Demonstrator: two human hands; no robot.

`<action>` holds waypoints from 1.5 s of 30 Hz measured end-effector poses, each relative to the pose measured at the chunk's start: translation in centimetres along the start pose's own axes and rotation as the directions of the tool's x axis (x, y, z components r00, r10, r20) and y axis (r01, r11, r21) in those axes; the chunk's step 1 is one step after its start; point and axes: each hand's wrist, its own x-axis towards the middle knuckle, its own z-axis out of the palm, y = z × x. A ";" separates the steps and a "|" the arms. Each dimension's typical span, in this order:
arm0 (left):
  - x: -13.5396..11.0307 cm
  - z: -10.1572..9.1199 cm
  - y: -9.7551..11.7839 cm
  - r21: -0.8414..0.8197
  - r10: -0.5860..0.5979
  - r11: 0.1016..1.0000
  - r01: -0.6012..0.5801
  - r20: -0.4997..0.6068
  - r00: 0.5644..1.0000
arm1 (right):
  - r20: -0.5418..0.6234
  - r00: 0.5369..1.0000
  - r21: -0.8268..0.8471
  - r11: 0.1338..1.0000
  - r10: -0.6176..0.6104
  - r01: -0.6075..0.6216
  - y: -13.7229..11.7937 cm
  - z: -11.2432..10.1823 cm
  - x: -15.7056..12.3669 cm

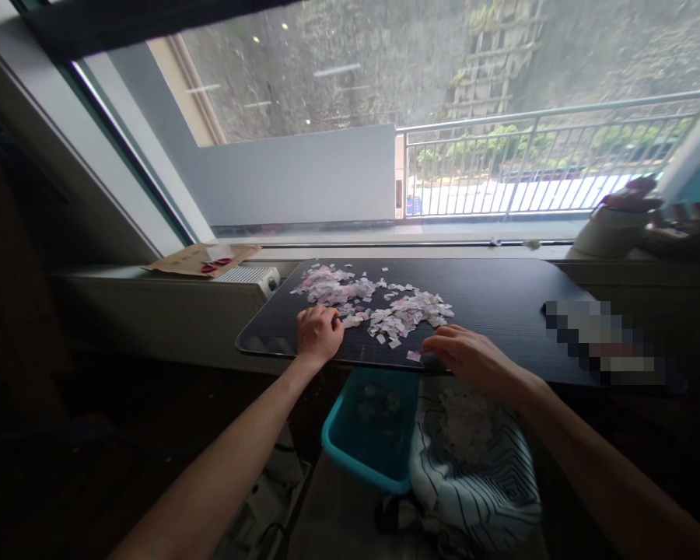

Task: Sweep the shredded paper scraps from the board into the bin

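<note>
Small white and pinkish paper pieces lie in two loose heaps on a black tabletop, a left heap (330, 286) and a right heap (411, 311). My left hand (320, 334) rests at the table's near edge by the left heap, fingers curled; a small dark thing shows at its fingertips, too little to name. My right hand (472, 354) reaches over the near edge, closed, with a pinkish paper piece (414, 355) at its fingertips. Under the edge are a teal basin (335, 439) with dim contents and a striped bag (490, 498) holding many paper pieces (467, 424).
Red-handled scissors (215, 265) lie on brown cardboard (178, 259) at the left, beside a white slotted appliance (250, 277). A blurred-out item (603, 342) lies on the tabletop (495, 299) at the right. A wide window runs behind, with a pale container (607, 225) on its sill.
</note>
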 end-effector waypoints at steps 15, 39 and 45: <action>0.1 -0.1 0.1 -0.012 -0.001 1.000 0.001 0.016 1.000 | -0.035 0.989 0.093 0.986 0.144 -0.140 2.4 -1.6 -5.3; -0.1 -0.1 -0.1 -0.012 0.019 1.000 -0.019 -0.012 1.000 | -0.148 0.950 -0.012 0.960 0.276 -0.281 3.3 -0.9 -0.2; 0.0 0.0 -0.1 -0.005 0.024 1.000 -0.024 -0.013 1.000 | -0.182 0.920 -0.007 0.935 0.347 -0.354 3.2 -1.3 -0.6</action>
